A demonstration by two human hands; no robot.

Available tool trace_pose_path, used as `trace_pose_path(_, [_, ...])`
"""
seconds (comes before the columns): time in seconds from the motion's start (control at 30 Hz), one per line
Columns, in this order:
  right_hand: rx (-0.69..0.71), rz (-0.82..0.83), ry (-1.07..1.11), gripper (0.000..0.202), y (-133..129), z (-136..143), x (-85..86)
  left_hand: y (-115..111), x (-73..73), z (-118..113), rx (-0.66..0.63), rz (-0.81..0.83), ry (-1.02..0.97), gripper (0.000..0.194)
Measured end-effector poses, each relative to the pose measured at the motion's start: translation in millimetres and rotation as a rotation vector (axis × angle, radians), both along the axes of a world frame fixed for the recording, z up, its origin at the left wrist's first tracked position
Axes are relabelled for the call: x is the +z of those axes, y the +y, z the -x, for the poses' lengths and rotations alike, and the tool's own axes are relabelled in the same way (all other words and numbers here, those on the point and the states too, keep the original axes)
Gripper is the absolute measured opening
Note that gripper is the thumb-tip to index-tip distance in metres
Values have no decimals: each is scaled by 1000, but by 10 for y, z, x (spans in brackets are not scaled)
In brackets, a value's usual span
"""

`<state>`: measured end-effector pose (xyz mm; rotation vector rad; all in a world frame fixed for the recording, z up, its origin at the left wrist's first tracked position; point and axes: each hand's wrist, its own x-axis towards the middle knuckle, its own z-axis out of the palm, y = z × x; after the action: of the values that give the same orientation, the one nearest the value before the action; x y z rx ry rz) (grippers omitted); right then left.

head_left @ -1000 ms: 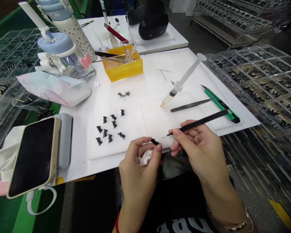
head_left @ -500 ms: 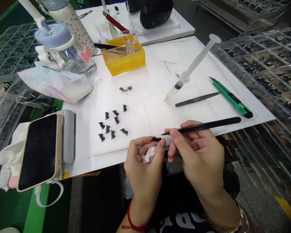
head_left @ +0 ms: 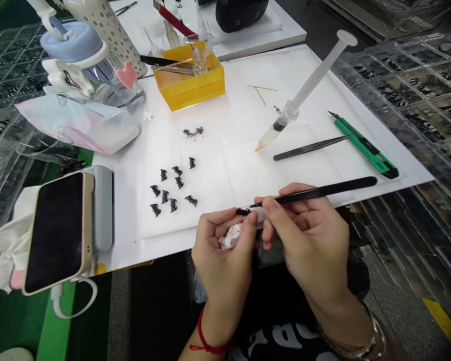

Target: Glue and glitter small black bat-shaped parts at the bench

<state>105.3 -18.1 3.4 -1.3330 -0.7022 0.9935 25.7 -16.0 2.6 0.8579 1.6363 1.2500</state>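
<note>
1. The black piece (head_left: 242, 212) is pinched by the left hand (head_left: 223, 258) (white wad (head_left: 231, 237) tucked inside) at the board's (head_left: 210, 185) near edge.
2. The fine-tipped tool (head_left: 330, 188), gripped by the right hand (head_left: 313, 235), has been brought closer.

Close head-worn view, forward-down over hands (head_left: 225, 260)

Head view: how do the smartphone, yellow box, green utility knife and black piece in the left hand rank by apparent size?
1. Smartphone
2. Yellow box
3. Green utility knife
4. Black piece in the left hand
</note>
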Motion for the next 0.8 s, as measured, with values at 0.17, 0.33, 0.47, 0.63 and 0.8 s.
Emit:
trace_pose_path(0.17, [8, 10, 8, 15, -4, -10, 2, -9, -28, 20, -15, -10, 17, 25])
trace_pose_path(0.33, [14, 1, 38, 15, -10, -20, 0, -26, -53, 33, -22, -22, 0, 25])
trace_pose_path(0.47, [33, -5, 34, 15, -16, -23, 2, -26, -40, 30, -18, -19, -14, 24])
trace_pose_path(0.63, [30, -3, 79, 17, -13, -36, -14, -19, -32, 37, -34, -32, -21, 24])
trace_pose_path(0.8, [61, 5, 188, 20, -3, -74, -49, -27, -29, 57, -78, -38, -59, 23])
